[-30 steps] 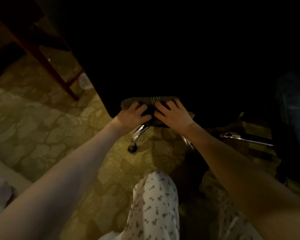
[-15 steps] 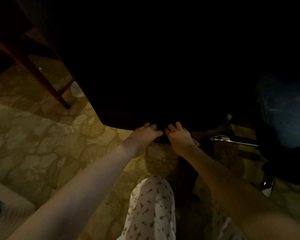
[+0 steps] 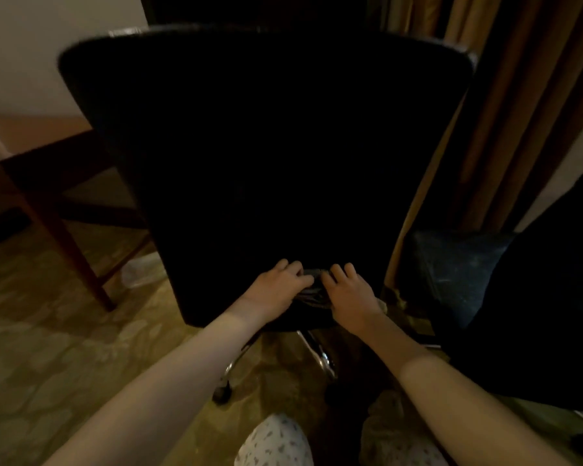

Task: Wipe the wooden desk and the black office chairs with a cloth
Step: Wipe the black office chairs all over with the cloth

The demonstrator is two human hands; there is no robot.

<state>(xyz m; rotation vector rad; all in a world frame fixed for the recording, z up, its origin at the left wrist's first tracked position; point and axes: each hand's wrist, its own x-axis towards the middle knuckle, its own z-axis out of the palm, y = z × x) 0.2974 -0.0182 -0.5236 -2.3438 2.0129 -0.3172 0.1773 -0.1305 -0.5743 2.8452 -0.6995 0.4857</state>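
Dim warm light, chair (image 3: 266, 156) near-black w/o detail, frame edges blurry & warped

The left hand (image 3: 276, 288) and right hand (image 3: 348, 294) grip a bunched cloth (image 3: 312, 290). It lies low against the black chair (image 3: 266, 163) back.

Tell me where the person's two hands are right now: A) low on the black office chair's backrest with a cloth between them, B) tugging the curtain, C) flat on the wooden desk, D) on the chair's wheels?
A: the left hand and right hand sit side by side low on the black office chair backrest, a dark cloth bunched between them.
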